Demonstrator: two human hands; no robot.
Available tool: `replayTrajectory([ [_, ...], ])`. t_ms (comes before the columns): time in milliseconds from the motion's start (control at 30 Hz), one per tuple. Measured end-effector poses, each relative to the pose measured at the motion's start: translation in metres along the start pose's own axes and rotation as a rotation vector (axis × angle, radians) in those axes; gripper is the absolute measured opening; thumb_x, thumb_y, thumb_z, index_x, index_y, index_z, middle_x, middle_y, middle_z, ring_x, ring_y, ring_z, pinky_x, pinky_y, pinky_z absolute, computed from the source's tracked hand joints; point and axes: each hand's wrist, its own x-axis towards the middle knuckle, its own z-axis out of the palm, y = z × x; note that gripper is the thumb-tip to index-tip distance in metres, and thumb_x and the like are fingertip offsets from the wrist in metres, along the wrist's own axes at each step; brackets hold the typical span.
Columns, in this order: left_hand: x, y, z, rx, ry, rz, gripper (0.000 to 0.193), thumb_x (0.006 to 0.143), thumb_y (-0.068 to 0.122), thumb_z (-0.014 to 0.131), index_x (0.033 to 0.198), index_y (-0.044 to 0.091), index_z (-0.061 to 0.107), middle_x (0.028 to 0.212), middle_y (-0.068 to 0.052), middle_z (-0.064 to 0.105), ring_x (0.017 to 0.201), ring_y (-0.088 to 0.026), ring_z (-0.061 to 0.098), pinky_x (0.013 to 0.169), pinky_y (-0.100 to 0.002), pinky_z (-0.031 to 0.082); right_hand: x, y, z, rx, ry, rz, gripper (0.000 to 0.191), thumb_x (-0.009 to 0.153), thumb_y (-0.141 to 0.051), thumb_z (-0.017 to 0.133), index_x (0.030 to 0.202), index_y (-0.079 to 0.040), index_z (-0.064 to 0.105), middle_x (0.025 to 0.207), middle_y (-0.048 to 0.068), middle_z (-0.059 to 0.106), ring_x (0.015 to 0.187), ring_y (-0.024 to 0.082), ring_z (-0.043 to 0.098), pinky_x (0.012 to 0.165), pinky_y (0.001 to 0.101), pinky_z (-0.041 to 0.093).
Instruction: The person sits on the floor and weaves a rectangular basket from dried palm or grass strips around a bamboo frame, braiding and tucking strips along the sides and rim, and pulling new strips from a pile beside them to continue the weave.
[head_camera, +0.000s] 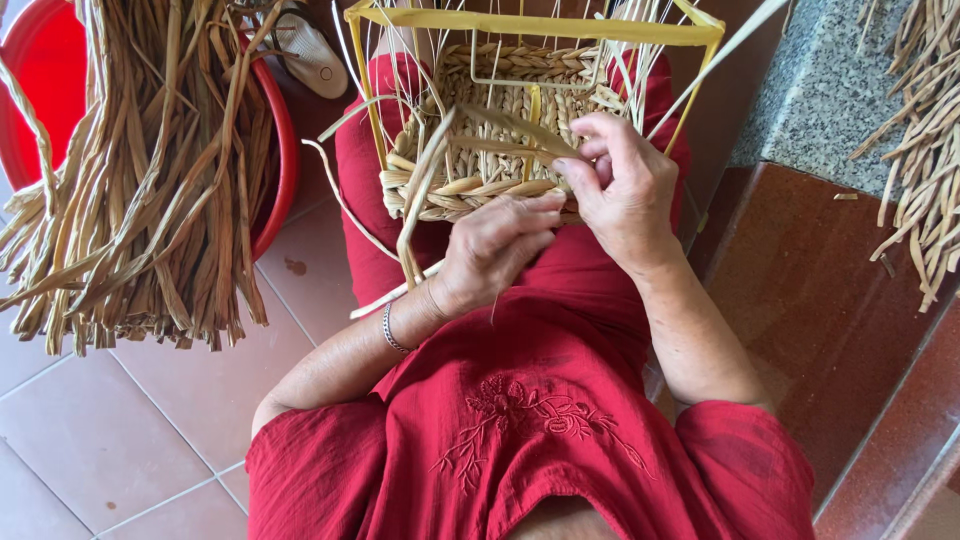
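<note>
A half-woven straw basket (478, 120) on a yellow wire frame (530, 24) rests on my lap, over red clothing. My right hand (622, 180) pinches a flat dried straw strand (505, 128) at the basket's near rim. My left hand (492, 250) presses against the woven rim just below, its fingers curled on the weave, with a loose strand (415, 215) hanging down beside it. A thin bracelet circles my left wrist.
A thick bundle of dried straw (150, 170) hangs over a red plastic tub (275, 160) at the left. More straw (925, 150) lies on a grey stone ledge (820, 90) at the right. A sandal (310, 50) sits on the tiled floor (90, 440).
</note>
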Motion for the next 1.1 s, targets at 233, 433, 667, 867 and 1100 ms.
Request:
replayTrajectory([
  [233, 0.006, 0.017, -0.035, 0.971, -0.008, 0.126, 0.056, 0.100, 0.009, 0.069, 0.154, 0.009, 0.053, 0.156, -0.012, 0.046, 0.120, -0.023, 0.052, 0.100, -0.042, 0.043, 0.005, -0.002, -0.020, -0.046, -0.197, -0.371, 0.018, 0.087, 0.004, 0.080, 0.101, -0.002, 0.071, 0.097, 0.010, 0.071, 0.092, 0.025, 0.068, 0.081, 0.0363, 0.057],
  [433, 0.007, 0.013, -0.060, 1.244, -0.008, 0.139, 0.038, 0.094, 0.015, 0.069, 0.129, 0.009, 0.057, 0.153, -0.016, 0.047, 0.134, -0.031, 0.048, 0.106, -0.049, 0.040, -0.001, 0.011, -0.001, -0.107, -0.087, -0.334, 0.011, 0.093, -0.006, 0.082, 0.091, -0.003, 0.072, 0.084, 0.008, 0.070, 0.081, 0.025, 0.065, 0.071, 0.0375, 0.053],
  [667, -0.025, 0.020, -0.062, 0.767, -0.261, -0.166, 0.021, 0.096, 0.009, 0.068, 0.116, 0.007, 0.062, 0.100, -0.010, 0.067, 0.086, -0.027, 0.070, 0.067, -0.040, 0.056, -0.006, 0.018, 0.012, -0.089, 0.043, -0.260, 0.016, 0.100, -0.007, 0.077, 0.088, -0.003, 0.068, 0.081, 0.008, 0.069, 0.073, 0.022, 0.068, 0.068, 0.0356, 0.053],
  [867, -0.029, 0.022, -0.138, 0.487, -0.274, -0.537, 0.017, 0.093, 0.023, 0.076, 0.104, 0.010, 0.075, 0.062, -0.010, 0.066, 0.047, -0.018, 0.066, 0.046, -0.035, 0.053, -0.012, 0.021, -0.009, 0.094, 0.003, -0.198, 0.013, 0.095, -0.007, 0.078, 0.099, 0.001, 0.070, 0.090, 0.011, 0.071, 0.072, 0.015, 0.065, 0.060, 0.0285, 0.053],
  [1100, -0.057, 0.013, -0.229, 0.497, 0.027, -0.788, 0.021, 0.096, 0.021, 0.081, 0.115, 0.012, 0.079, 0.088, -0.001, 0.072, 0.076, -0.009, 0.062, 0.071, -0.028, 0.052, -0.047, 0.068, -0.065, 0.374, 0.290, 0.092, 0.009, 0.116, -0.010, 0.070, 0.116, -0.001, 0.072, 0.098, 0.008, 0.076, 0.073, 0.006, 0.065, 0.063, 0.0194, 0.050],
])
